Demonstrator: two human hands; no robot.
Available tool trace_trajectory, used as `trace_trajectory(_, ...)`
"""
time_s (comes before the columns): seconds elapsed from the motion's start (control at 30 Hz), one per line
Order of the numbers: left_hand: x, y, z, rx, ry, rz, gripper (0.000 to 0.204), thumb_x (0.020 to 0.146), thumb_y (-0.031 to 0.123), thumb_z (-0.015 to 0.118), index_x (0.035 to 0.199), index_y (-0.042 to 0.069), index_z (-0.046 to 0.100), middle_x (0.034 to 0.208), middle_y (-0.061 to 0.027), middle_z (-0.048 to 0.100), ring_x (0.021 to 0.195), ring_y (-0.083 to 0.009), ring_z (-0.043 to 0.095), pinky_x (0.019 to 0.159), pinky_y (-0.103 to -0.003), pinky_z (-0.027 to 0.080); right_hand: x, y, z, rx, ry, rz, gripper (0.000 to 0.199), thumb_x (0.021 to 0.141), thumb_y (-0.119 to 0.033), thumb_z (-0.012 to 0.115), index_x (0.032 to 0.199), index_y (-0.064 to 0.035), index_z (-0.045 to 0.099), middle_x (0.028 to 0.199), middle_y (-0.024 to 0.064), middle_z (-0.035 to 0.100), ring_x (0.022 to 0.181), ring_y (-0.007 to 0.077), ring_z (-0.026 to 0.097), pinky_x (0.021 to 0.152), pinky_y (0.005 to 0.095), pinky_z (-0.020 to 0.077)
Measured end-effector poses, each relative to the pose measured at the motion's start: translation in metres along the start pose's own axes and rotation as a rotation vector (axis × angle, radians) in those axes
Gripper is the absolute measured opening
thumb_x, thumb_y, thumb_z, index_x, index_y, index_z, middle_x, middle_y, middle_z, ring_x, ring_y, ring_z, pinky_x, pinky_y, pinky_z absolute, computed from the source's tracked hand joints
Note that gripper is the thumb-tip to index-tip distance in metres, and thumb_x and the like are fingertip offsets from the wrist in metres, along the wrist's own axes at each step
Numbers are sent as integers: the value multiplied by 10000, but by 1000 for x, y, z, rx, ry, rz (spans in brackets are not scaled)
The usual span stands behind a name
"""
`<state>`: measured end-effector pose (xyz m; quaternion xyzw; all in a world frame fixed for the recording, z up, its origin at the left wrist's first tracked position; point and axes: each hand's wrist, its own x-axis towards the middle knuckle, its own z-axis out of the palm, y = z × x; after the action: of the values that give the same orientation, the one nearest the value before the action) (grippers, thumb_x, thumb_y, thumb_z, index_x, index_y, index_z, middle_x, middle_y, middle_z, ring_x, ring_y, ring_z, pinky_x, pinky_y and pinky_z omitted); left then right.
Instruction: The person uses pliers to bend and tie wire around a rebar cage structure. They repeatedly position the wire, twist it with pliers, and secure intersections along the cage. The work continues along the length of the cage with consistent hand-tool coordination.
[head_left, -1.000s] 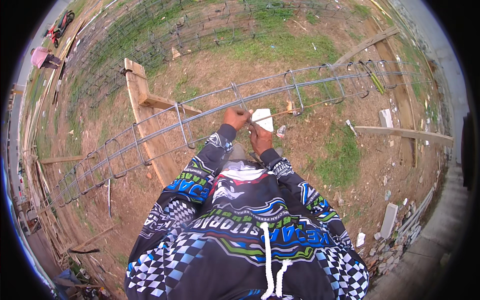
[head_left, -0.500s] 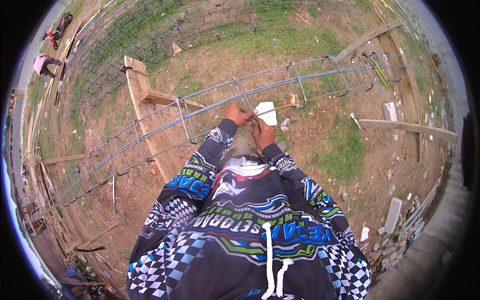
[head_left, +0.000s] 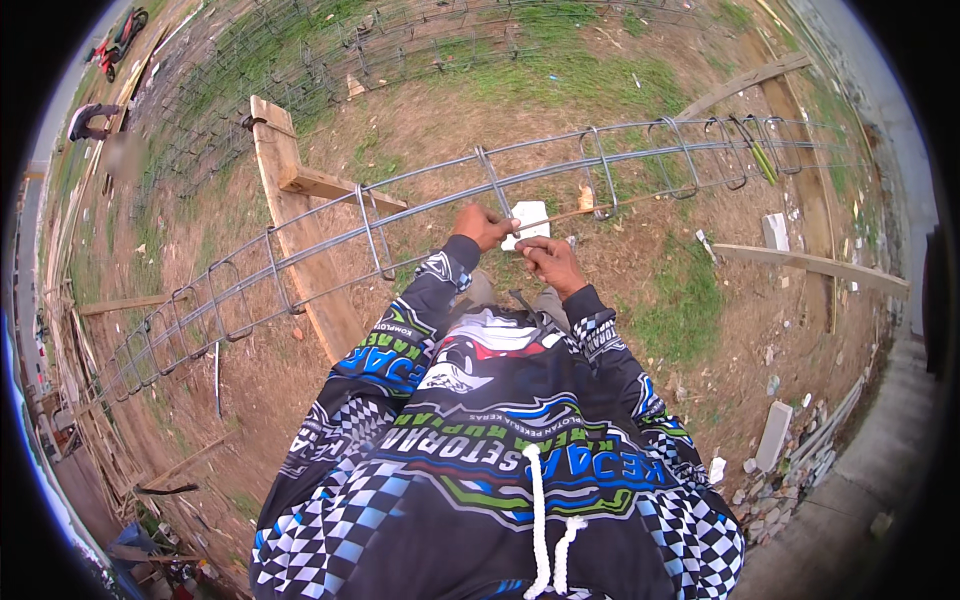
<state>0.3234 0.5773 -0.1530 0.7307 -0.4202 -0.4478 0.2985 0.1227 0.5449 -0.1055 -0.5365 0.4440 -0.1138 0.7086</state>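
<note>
A long rebar cage [head_left: 420,205] of grey bars and square stirrups lies across the bare dirt on a wooden plank [head_left: 300,240]. My left hand [head_left: 482,225] is closed on one of its long bars near a stirrup. My right hand [head_left: 548,262] sits just right of it and nearer to me, fingers curled around a thin brownish rod [head_left: 600,207] that runs off to the right along the cage. A small white flat piece [head_left: 528,222] lies on the ground between the two hands. Both arms wear a black jersey with blue and chequered patterns.
A second rebar cage [head_left: 330,50] lies on grass at the back. Loose planks [head_left: 810,265] lie to the right, and rubble and a concrete block [head_left: 772,435] sit by a paved strip at lower right. A bent-over person [head_left: 95,120] stands far left.
Both hands stay at the same spot on the cage. The view has shifted slightly, and the right hand has drawn a little closer to my body.
</note>
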Motion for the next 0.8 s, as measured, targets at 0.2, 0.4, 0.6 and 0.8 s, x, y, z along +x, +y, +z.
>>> trace_trajectory(0.2, -4, 14, -2, -79, -37, 4, 490, 806, 449, 759, 731, -35, 734, 636, -104, 682, 525, -155, 630, 520, -314, 500, 35, -54, -40, -1034, -42, -471, 200, 851, -241, 650, 921, -70, 727, 826, 145, 679, 773, 337, 645, 694, 441, 495)
trace_trajectory(0.4, -3, 11, -6, -154, -107, -29, 463, 805, 438, 762, 798, -25, 751, 659, -108, 692, 559, -151, 643, 534, -322, 509, 76, -49, -35, -1126, 94, -527, 250, 781, -334, 740, 872, -101, 735, 862, 159, 680, 834, 361, 648, 706, 481, 498)
trace_trajectory(0.6, -8, 9, -2, -195, -35, 38, 470, 787, 452, 773, 847, -14, 761, 643, -104, 682, 551, -152, 627, 531, -325, 497, 101, -60, -10, -1465, 57, 31, 533, 612, -500, 860, 947, -101, 748, 985, 143, 720, 923, 304, 697, 789, 415, 549)
trace_trajectory(0.8, -7, 14, -6, -90, -151, 49, 516, 812, 528, 711, 852, 16, 769, 671, -116, 692, 628, -179, 643, 608, -361, 503, 103, -97, -1, -1627, -87, 321, 650, 627, -488, 859, 1125, -96, 716, 1180, 117, 687, 1091, 249, 666, 915, 370, 536)
